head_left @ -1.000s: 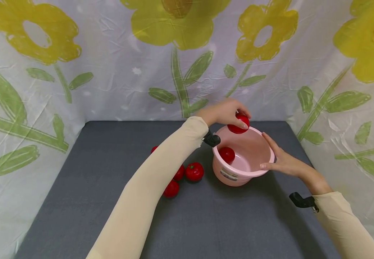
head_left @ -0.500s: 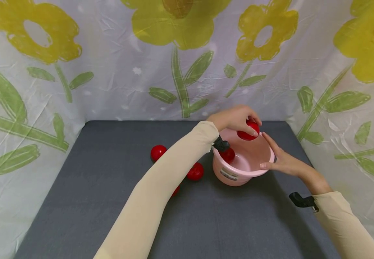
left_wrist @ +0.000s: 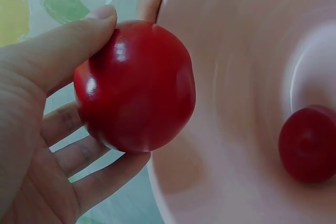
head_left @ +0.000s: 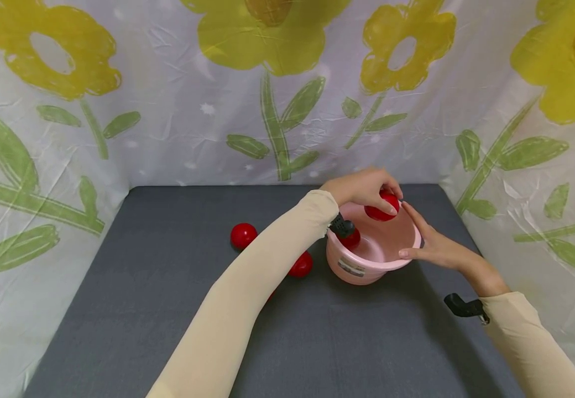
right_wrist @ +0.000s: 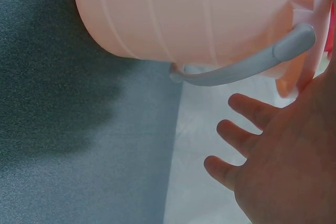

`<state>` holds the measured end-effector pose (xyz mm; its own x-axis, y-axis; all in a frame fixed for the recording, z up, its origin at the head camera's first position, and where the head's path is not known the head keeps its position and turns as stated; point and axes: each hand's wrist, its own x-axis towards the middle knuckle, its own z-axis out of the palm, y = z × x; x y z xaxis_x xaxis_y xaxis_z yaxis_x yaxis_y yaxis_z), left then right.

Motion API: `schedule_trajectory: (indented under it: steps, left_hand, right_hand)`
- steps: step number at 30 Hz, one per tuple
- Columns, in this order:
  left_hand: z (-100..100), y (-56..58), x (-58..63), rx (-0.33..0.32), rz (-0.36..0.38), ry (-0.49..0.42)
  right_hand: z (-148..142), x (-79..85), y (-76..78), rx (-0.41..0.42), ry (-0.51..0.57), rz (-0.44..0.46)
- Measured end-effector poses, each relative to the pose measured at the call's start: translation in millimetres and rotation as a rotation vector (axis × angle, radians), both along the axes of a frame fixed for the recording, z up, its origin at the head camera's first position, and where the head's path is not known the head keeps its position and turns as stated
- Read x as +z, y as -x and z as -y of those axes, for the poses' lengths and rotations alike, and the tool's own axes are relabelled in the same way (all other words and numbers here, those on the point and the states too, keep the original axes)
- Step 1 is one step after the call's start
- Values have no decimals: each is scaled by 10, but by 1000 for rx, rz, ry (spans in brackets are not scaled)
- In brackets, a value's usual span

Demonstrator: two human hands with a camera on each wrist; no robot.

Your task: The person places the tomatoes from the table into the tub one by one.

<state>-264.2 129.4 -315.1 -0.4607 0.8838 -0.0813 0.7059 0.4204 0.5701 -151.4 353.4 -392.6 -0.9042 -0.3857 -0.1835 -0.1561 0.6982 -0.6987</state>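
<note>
Over the pink bucket [head_left: 349,279], my left hand [head_left: 364,185] holds a shiny red tomato [left_wrist: 134,90] between thumb and fingers, near the far right part of the rim. Inside the bucket another tomato [left_wrist: 308,145] lies on the bottom, partly covered by the wrist camera in the head view. My right hand [head_left: 437,249] holds the bucket's right rim, its thumb laid over the edge. Below that rim, three of its fingers [right_wrist: 244,137] stretch out straight in the right wrist view, apart from the bucket's grey handle [right_wrist: 236,72].
Left of the bucket, a tomato [head_left: 243,236] and a second tomato [head_left: 301,266] lie on the dark grey tabletop [head_left: 168,249]. My left sleeve [head_left: 247,287] crosses over this area and hides part of it. A flower-printed curtain [head_left: 178,110] encloses the back and sides.
My left hand has carried its tomato right and slightly down over the bucket, then nearly stopped. My left sleeve uncovers the far-left tomato. My right hand and the bucket stay put.
</note>
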Motion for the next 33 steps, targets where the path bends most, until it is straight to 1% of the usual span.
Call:
schedule_trajectory:
  steps: [6,12,19,24,31,33]
  left_hand:
    - [4,-16,-18,-7,18,0]
    - [20,-18,-29,-28,37,-38]
    - [31,22,-34,-57,11,-47]
    - [50,45,-28,-47,-5,-33]
    - [148,62,-18,-29,29,-52]
    - [184,69,-5,-25,24,-53]
  right_hand:
    - [0,-6,13,-1,0,-6]
    - [6,-3,12,-4,10,-7]
    - [8,-6,1,-1,0,-16]
    - [7,-13,4,2,-2,-15]
    - [10,-18,9,-1,8,-4]
    - [14,-11,8,-3,13,0]
